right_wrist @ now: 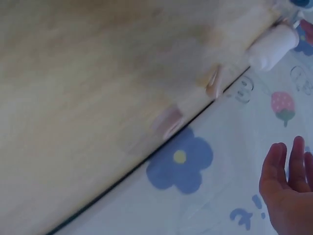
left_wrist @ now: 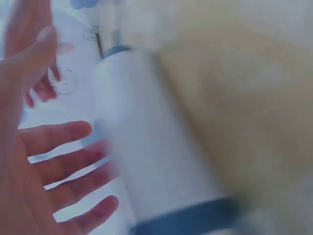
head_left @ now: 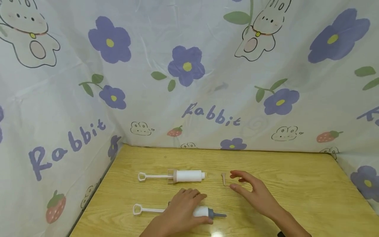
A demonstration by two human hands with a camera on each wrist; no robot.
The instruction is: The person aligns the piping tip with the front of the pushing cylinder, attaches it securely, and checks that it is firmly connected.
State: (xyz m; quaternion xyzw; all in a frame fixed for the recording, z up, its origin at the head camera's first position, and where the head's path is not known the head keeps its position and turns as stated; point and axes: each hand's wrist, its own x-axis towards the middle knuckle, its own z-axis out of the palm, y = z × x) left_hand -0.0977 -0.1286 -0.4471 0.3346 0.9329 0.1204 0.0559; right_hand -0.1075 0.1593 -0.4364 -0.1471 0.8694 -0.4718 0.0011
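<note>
A small beige nozzle [head_left: 223, 179] lies on the bench, between the front end of the beige-collared syringe [head_left: 189, 175] and the right hand [head_left: 256, 194]. That hand is open, its thumb and fingers parted just beside the nozzle and holding nothing. Nearer the person lies the blue-tipped syringe [head_left: 201, 211], its white barrel partly covered by the left hand [head_left: 183, 210]. The left hand is open too, its fingers loosely extended and spread alongside the barrel; whether they touch it, I cannot tell.

The 2 syringes lie roughly parallel and apart, their pull handles to the person's left and their front ends to the right. Each has a white rod ending in an angular loop.

In the right wrist view, 1 blurred pinkish piece [right_wrist: 168, 121] shows near the nozzle, too unclear to identify. The bench [head_left: 311, 191] has a yellowish wood grain. Behind it hangs a pale cloth [head_left: 148, 98] printed with purple flowers, rabbits, strawberries and the word "Rabbit".
</note>
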